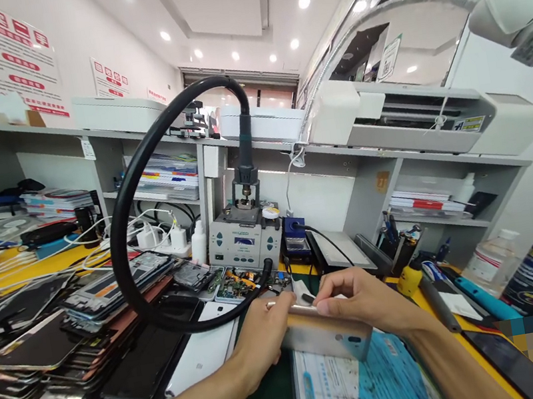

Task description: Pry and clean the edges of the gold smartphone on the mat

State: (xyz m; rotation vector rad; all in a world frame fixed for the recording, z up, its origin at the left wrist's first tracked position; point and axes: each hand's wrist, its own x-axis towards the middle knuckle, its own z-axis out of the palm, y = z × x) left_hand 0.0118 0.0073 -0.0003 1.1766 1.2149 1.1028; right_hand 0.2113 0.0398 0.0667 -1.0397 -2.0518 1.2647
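A gold-silver smartphone (318, 334) is tilted up on its long side, its back and camera openings facing me. My left hand (267, 331) is closed round the phone's left end, with the thumb along the upper edge. At that edge, my right hand (350, 297) pinches a small dark piece (307, 298) between thumb and fingers; its kind is too small to tell. The right thumb rests against the phone. Beneath the phone lies a worn blue-and-white printed box (343, 383). The phone's far side is hidden from me.
Stacked phones and screens (99, 327) crowd the left, beside a white phone (202, 351). A thick black hose (125, 249) loops from the grey control station (239, 241) behind the hands. Circuit boards (237, 285) lie before it. Bottles, including a clear bottle (491, 258), stand right.
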